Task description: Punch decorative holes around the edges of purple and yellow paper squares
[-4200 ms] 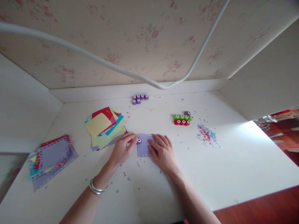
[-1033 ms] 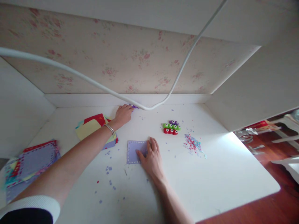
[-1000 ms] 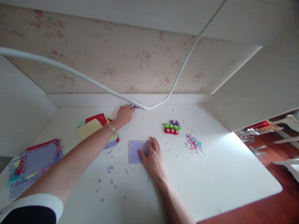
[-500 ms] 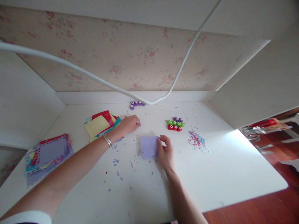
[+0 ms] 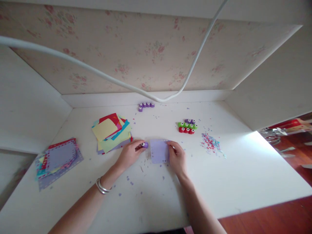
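Note:
In my left hand [image 5: 129,153] is a small purple craft punch [image 5: 144,145] with a white top and dark centre, pinched between thumb and fingers just left of a purple paper square [image 5: 159,151]. Small punched holes run along the paper's left and lower edges. My right hand [image 5: 176,157] grips the paper by its right edge, holding it up from the table. The punch and the paper are apart by a narrow gap. Purple paper dots [image 5: 131,183] lie scattered on the table below.
Red, green and purple punches [image 5: 187,126] stand in rows at right, beside a heap of coloured confetti [image 5: 211,144]. More purple punches [image 5: 146,105] line the back. Coloured sheets [image 5: 106,128] and punched sheets [image 5: 60,155] lie left. A white cable [image 5: 107,76] hangs across the front.
My left hand has come nearer with the purple punch, from beyond the paper to close by its left edge. My right hand still holds the paper. The view has shifted slightly.

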`<act>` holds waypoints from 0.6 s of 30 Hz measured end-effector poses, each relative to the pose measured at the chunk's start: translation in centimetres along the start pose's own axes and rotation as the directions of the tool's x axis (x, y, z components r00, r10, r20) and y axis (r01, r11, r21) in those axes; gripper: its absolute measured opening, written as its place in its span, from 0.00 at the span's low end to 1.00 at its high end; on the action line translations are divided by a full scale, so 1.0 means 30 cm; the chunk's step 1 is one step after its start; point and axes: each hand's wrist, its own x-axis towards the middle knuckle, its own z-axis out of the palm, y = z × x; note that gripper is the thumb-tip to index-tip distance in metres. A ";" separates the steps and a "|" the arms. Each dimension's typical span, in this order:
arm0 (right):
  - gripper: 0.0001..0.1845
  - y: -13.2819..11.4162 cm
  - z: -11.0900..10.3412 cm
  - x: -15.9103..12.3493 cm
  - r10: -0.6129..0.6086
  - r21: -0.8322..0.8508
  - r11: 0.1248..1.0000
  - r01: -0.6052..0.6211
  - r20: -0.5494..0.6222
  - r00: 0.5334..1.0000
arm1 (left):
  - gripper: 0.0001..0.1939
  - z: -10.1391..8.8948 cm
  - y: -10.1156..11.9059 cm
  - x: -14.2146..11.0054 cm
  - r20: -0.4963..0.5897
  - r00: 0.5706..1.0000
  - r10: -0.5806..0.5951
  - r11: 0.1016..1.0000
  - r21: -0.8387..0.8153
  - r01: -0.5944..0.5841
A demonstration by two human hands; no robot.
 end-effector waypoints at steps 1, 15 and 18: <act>0.12 -0.003 0.002 0.000 0.001 0.000 1.000 -0.001 0.005 1.000 | 0.14 0.007 -0.001 -0.009 -0.012 1.000 -0.001 1.000 -0.016 0.000; 0.14 -0.023 0.006 -0.005 -0.031 -0.054 0.998 0.033 0.033 0.999 | 0.13 0.019 0.032 -0.025 -0.023 0.992 0.121 0.989 0.095 -0.118; 0.15 -0.021 0.007 -0.005 -0.043 -0.058 0.997 0.045 0.036 0.998 | 0.13 0.023 0.029 -0.027 -0.029 0.990 0.140 0.983 0.122 -0.136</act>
